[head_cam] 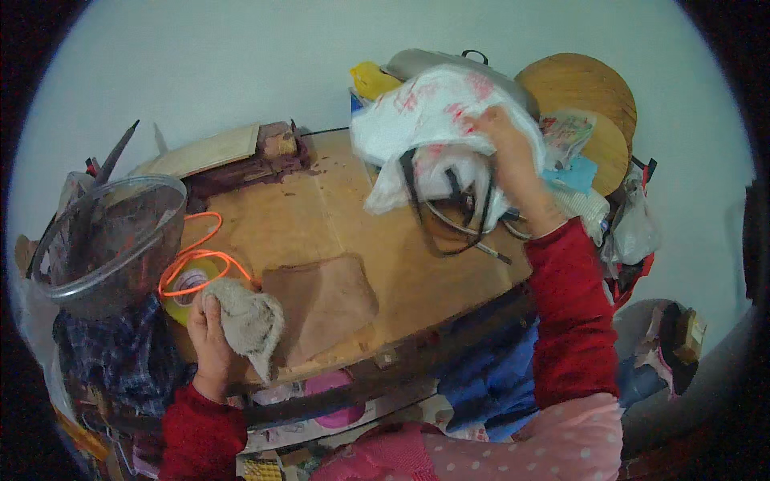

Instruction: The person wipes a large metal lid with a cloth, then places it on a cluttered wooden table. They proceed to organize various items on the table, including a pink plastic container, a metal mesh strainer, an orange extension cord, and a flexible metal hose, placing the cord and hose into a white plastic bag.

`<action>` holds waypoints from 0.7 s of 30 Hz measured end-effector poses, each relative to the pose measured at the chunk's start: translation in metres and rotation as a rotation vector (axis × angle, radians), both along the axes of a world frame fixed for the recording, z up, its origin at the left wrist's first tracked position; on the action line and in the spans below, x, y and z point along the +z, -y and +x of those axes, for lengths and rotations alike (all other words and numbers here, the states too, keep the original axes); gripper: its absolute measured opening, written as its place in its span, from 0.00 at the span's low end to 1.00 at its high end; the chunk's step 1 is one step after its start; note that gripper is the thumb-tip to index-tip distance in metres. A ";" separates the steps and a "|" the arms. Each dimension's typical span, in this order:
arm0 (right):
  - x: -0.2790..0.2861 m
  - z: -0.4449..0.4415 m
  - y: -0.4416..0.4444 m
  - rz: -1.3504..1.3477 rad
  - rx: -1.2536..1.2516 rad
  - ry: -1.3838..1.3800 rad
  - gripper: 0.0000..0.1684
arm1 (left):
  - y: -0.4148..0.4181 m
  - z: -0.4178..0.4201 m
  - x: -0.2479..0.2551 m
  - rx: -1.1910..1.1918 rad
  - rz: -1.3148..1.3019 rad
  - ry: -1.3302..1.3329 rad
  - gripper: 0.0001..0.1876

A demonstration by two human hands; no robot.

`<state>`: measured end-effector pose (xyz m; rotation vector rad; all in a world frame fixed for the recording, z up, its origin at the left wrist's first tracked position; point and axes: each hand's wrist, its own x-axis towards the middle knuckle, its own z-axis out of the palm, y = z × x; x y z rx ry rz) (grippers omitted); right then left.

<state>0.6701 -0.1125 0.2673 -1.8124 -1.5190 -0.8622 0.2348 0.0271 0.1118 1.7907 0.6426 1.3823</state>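
My left hand (207,340) grips a crumpled grey cloth (249,324) above the near left part of a wooden table (289,222). Up at the back right, my right hand (502,135) grasps a white plastic bag (409,126) with red print, its fingertips partly blurred. From the bag's open mouth hang black straps or cords (415,186) and a grey cable (460,227); the rest of its contents is hidden. A flat brown sheet (322,306) lies on the tabletop, right of the cloth.
A clear plastic tub (120,234) stands at left, by an orange cord (204,255) and a roll of yellow tape (180,306). Boards (210,150) lie along the wall. Round wooden boards (577,90) lean at back right; blue fabric (499,373) is below the table's front edge.
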 end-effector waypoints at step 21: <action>-0.044 0.239 0.130 -0.336 -0.217 -0.566 0.50 | -0.009 0.003 -0.019 0.000 -0.167 0.163 0.15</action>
